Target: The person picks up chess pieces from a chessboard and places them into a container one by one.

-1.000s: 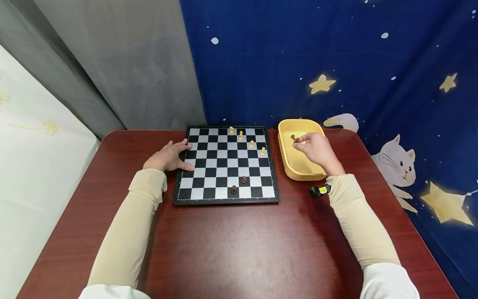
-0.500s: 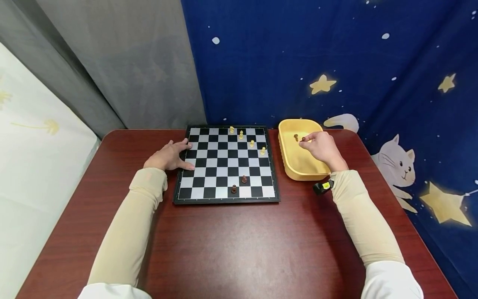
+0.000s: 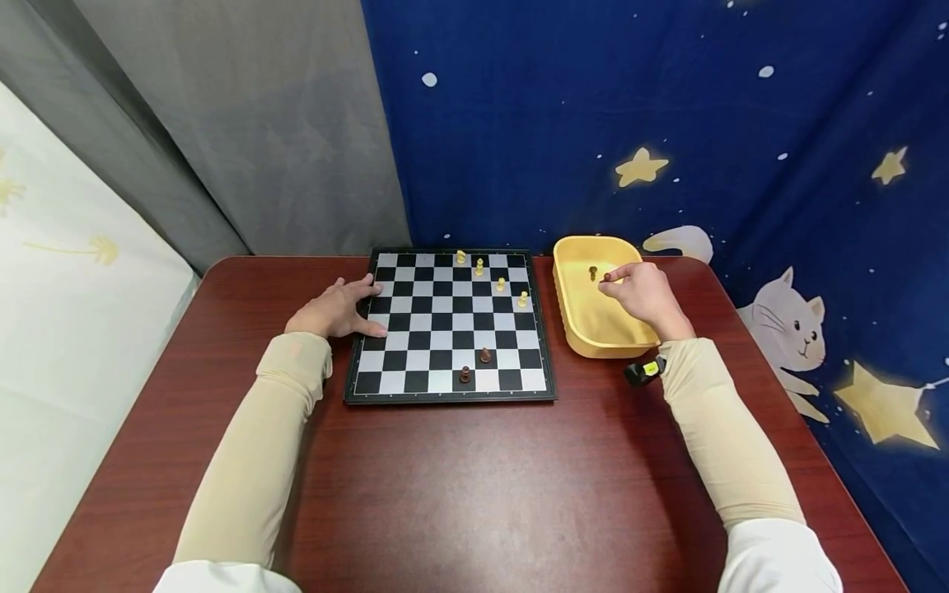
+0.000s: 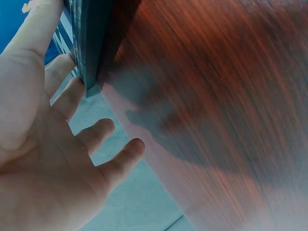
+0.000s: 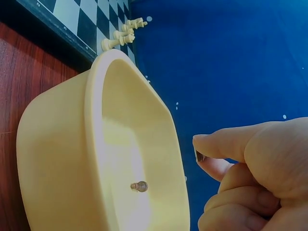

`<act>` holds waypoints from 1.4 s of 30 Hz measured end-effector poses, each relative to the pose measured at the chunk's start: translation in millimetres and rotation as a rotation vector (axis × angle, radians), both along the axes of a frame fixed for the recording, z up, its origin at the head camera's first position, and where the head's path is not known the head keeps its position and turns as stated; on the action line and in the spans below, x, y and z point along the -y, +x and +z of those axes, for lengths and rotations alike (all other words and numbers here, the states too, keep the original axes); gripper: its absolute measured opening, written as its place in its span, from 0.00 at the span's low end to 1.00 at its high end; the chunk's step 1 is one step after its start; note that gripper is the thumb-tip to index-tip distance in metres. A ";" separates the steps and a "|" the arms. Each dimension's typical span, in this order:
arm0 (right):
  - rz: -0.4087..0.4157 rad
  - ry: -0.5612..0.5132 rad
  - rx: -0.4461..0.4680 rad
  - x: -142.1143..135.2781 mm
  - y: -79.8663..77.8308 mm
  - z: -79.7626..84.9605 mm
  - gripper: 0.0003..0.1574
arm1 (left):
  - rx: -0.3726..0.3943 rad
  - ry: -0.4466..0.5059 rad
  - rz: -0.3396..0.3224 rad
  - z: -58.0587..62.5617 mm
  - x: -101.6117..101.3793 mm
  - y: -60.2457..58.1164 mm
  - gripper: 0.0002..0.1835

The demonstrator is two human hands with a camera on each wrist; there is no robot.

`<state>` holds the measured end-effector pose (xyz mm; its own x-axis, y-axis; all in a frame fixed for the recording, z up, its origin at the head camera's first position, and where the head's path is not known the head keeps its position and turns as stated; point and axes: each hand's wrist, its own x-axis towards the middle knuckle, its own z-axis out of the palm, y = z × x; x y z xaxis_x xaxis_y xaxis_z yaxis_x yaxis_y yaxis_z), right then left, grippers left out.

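My left hand (image 3: 335,310) rests at the left edge of the chessboard (image 3: 430,362), fingers spread and thumb over the rim; in the left wrist view its fingertips (image 4: 77,86) touch the dark frame. Over the yellow bin (image 3: 569,323), my right hand (image 3: 643,295) pinches a small dark brown chess piece (image 5: 199,156) between thumb and forefinger, mostly hidden by them. A brown pawn-like chess piece (image 5: 139,186) lies in the bin, left of those fingertips. Two brown pieces stand near the board's front: a front one (image 3: 465,375) and another (image 3: 485,355).
Several cream chess pieces, among them a pawn (image 3: 523,300), stand at the board's back right. The bin stands just right of the board on the reddish-brown table (image 3: 460,478). A blue curtain (image 3: 519,123) hangs behind. A black wrist device (image 3: 643,371) is on my right wrist.
My right hand has drawn a little to the right with the pinched chess piece. The piece lying in the bin has shifted slightly right and turned. My left hand has stayed in place.
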<state>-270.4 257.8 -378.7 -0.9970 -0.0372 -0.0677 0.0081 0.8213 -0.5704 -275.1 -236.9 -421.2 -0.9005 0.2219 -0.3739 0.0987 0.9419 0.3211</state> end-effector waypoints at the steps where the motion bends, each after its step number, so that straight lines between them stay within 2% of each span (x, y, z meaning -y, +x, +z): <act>1: 0.000 0.004 -0.004 -0.6 -0.1 -0.4 0.21 | -0.001 0.000 0.000 -0.1 0.0 -0.2 0.54; 19: -0.013 0.027 -0.014 -4.9 2.3 -2.5 0.24 | -0.003 -0.009 -0.005 -0.9 0.3 -1.1 0.54; 31: -0.011 -0.006 -0.021 6.1 11.2 2.7 0.25 | -0.004 -0.005 -0.013 -0.9 -0.1 -1.8 0.54; 37: 0.032 -0.016 -0.078 18.7 16.2 -2.3 0.23 | -0.010 -0.010 -0.004 -3.5 0.6 -3.0 0.54; 42: 0.068 -0.034 -0.075 31.4 23.0 -9.0 0.22 | -0.005 -0.004 0.004 -4.8 1.8 -2.6 0.54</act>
